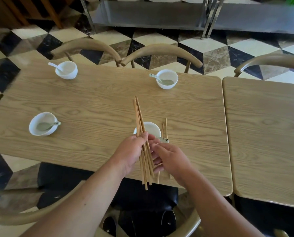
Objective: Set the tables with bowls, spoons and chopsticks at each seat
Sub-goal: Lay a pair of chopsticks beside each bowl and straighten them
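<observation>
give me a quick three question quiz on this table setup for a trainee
1. True or false: the left hand holds the chopstick bundle.
2. How many bowls stand on the table? A) two B) four C) six
3. Fill in: the separate chopstick pair lies to the ___ of the near bowl.
Key: 1 true; 2 B; 3 right
</observation>
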The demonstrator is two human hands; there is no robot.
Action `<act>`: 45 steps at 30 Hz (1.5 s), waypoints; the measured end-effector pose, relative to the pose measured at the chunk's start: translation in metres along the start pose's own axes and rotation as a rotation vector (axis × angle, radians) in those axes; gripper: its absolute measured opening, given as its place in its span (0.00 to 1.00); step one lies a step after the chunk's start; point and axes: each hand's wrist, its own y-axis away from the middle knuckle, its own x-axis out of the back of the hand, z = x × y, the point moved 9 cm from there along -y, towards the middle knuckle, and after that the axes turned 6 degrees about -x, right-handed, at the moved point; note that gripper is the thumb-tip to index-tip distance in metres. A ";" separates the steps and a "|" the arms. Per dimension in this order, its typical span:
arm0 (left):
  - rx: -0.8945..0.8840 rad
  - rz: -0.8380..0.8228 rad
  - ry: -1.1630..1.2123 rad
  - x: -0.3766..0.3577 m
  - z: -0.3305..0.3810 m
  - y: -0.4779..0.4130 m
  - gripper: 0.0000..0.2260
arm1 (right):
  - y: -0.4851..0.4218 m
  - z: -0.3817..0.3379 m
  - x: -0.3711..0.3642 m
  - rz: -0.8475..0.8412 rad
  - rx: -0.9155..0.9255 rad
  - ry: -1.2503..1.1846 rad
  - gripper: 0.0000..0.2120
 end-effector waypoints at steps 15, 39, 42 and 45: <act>-0.059 -0.093 -0.006 0.276 0.049 0.016 0.18 | -0.060 -0.036 -0.283 -0.074 -0.080 -0.140 0.14; 0.089 -0.070 0.018 0.467 0.037 -0.018 0.15 | -0.211 0.014 -0.380 0.246 -0.366 -0.049 0.11; 0.096 -0.073 0.017 0.469 0.040 -0.021 0.16 | -0.218 0.010 -0.371 0.321 -0.328 0.132 0.12; 0.084 -0.094 0.006 0.473 0.049 -0.024 0.16 | -0.201 -0.008 -0.367 0.353 -0.291 0.541 0.13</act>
